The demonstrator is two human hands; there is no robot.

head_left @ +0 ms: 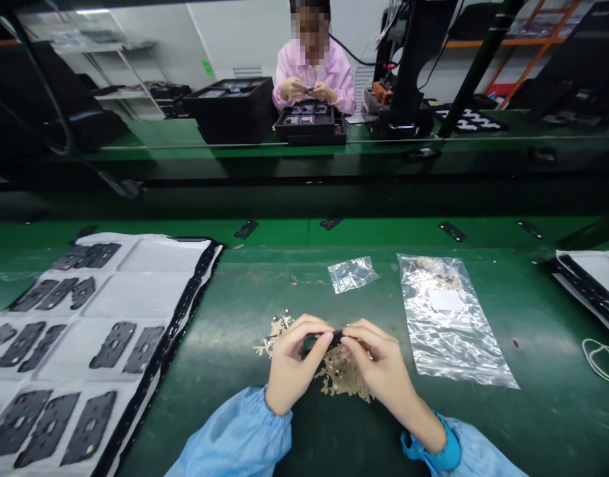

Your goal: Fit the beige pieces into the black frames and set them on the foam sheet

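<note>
Between the fingertips of both hands is a small black plastic part (336, 336), mostly covered by the fingers. My left hand (299, 358) pinches its left end, and my right hand (376, 354) grips the right end. Beneath the hands lies a heap of small tan, flat cut pieces (346, 376) on the green table (224, 411). A smaller pile of pale and dark pieces (278, 328) sits just beyond my left hand. To the left, a white compartment tray (150, 281) carries several flat black plastic parts (114, 344).
A clear zip bag (458, 331) with tan pieces lies right of my hands, and a small clear bag (352, 273) beyond them. Several black parts (452, 231) lie along the back ledge. Across the bench, a person in pink (314, 73) works over black trays (311, 122).
</note>
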